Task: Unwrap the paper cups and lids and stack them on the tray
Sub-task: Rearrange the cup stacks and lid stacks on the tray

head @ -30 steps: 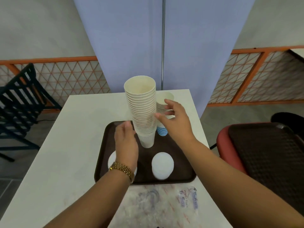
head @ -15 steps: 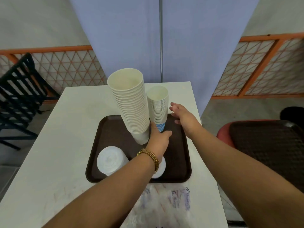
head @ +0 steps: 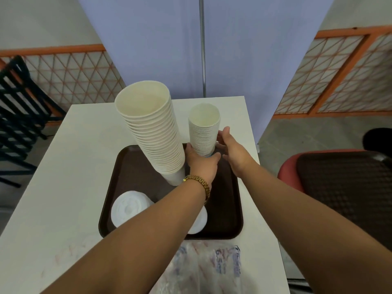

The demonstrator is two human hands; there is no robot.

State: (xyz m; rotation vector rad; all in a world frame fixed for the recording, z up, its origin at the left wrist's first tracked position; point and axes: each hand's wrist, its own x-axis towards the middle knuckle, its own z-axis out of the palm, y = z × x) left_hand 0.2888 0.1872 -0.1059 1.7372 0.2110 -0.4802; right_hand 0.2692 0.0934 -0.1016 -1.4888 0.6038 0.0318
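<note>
On the tray (head: 231, 209), the tall cup stack (head: 152, 132) leaned left; we judged a nudge could topple it. Our left hand (head: 200, 163) gripped the small stack (head: 204, 132) at its base, our right hand (head: 233, 151) open beside it.

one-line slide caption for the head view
Both hands, left and right, steady the short cup stack on the tray beside the tall stack.

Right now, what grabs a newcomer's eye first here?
The tall cup stack leaning left at the tray's back, towering over the short stack beside it. Both hands frame the short stack: left hand at its base, right hand open against its right side. Lid piles sit at the tray's front, plastic wrap on the table before it.
</note>
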